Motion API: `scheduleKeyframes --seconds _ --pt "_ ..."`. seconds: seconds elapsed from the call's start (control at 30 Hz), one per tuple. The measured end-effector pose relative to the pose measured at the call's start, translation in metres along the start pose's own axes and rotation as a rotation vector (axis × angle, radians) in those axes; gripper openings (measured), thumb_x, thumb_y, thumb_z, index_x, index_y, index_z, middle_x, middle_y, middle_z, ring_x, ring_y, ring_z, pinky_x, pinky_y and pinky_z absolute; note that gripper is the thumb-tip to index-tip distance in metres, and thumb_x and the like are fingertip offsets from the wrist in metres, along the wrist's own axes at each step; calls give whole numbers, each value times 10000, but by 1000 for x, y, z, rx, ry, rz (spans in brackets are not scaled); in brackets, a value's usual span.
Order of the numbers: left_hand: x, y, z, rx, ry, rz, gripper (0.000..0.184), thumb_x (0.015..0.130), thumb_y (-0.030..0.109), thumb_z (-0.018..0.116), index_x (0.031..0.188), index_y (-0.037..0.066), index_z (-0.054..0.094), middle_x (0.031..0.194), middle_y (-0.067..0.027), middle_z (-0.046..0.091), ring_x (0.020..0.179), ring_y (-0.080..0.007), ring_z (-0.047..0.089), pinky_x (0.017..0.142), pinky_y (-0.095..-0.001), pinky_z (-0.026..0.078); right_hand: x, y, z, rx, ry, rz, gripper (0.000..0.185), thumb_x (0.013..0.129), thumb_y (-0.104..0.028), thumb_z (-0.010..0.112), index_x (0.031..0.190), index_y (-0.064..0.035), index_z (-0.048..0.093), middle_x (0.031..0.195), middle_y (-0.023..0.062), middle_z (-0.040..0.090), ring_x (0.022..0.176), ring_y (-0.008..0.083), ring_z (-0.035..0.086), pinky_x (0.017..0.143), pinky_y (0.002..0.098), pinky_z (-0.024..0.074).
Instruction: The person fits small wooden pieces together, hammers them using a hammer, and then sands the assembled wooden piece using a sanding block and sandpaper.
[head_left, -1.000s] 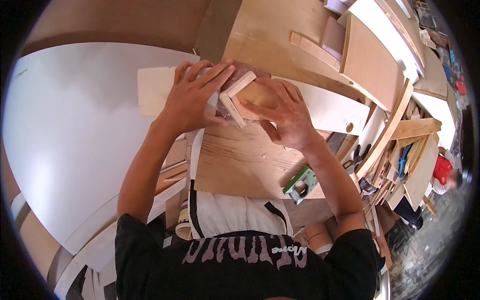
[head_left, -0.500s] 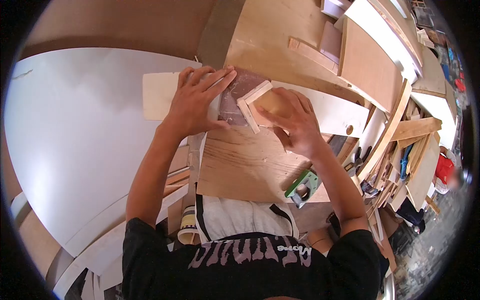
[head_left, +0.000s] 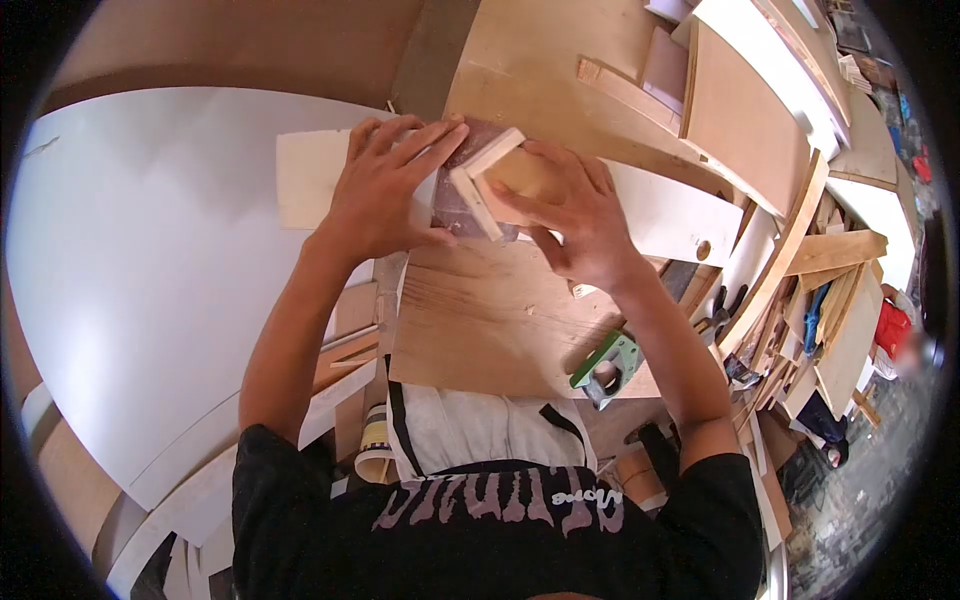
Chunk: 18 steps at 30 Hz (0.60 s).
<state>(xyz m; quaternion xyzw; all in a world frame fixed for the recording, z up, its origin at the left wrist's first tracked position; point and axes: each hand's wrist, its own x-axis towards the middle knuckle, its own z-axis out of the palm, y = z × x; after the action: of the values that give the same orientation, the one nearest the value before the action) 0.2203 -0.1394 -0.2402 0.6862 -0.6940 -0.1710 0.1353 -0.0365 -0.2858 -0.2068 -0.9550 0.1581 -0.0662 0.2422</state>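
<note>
A reddish-brown sheet, like sandpaper, (head_left: 455, 212) lies on a long pale board (head_left: 655, 215). My left hand (head_left: 385, 190) presses flat on the sheet's left part, fingers spread and thumb apart. On the sheet's right part rests a small wooden piece with two light strips joined in a V (head_left: 480, 195). My right hand (head_left: 580, 220) is wrapped round its right side and covers much of it. Below them is a plywood panel (head_left: 480, 320), with a green and grey tool (head_left: 606, 368) at its right edge.
A large white panel (head_left: 170, 280) fills the left side. Boards (head_left: 740, 120) are stacked at the upper right. Wood offcuts and a long curved strip (head_left: 775, 265) lie on the right. A person in red (head_left: 890, 328) is at the far right. A roll (head_left: 373, 450) stands below.
Over the last second my right hand and the V-shaped piece slid right, then back left a little across the sheet. My left hand has stayed on the sheet.
</note>
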Motion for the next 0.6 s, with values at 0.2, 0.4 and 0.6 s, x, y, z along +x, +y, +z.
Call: scheduleKeyframes --seconds 0.2,0.4,0.6 --pt "0 0 1 -30 7 1 1322 497 738 845 1630 215 410 1605 -10 489 1435 -330 436 1238 -554 237 -19 5 -4 -5 -83 58 746 726 -103 828 1403 -372 668 1532 162 498 1374 389 496 1133 544 392" --pt "2 6 -5 -82 37 -33 1222 530 462 970 1610 249 438 1602 29 500 1445 -268 446 1256 -479 249 0 1 9 28 -10 12 737 734 -133 825 1405 -391 664 1557 153 471 1371 387 496 1146 534 392" --pt "1 3 -2 -48 8 -7 1301 481 620 907 1620 214 428 1626 2 479 1450 -288 452 1246 -515 257 -21 0 -4 21 -7 70 722 684 -75 841 1346 -337 724 1508 140 530 1350 358 526 1111 485 414"
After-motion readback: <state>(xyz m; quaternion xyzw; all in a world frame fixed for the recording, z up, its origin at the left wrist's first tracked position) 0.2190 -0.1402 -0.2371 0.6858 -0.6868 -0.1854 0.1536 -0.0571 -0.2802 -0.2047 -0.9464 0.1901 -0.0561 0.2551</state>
